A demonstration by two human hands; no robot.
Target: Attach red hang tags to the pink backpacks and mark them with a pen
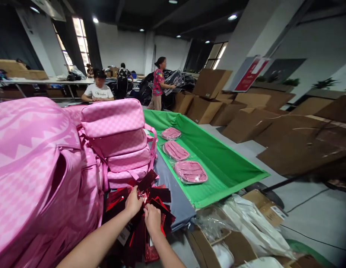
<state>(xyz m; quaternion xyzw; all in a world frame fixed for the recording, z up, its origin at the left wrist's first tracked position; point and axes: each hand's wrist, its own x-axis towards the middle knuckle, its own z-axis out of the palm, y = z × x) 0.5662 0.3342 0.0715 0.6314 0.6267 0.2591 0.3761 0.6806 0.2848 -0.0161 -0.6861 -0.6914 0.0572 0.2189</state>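
Dark red, shiny foil tags [161,195] lie fanned out in a loose pile at the table's near edge. My left hand [133,203] is closed on some of them at the top of the pile, and one tag sticks up beyond its fingers. Close by on the right, my right hand [152,219] has its fingers curled onto the same pile, pinching a tag; its fingertips are partly hidden. Behind the pile stand stacked pink checkered bags [128,137]. A larger pink backpack [35,160] fills the left side.
A green fabric bin [217,163] holds three pink pouches [191,172] in clear plastic. An open carton [231,242] with plastic wrapping stands at lower right. Brown boxes [206,108] line the right side. Several people are farther back, one walking with plastic-wrapped goods [178,79].
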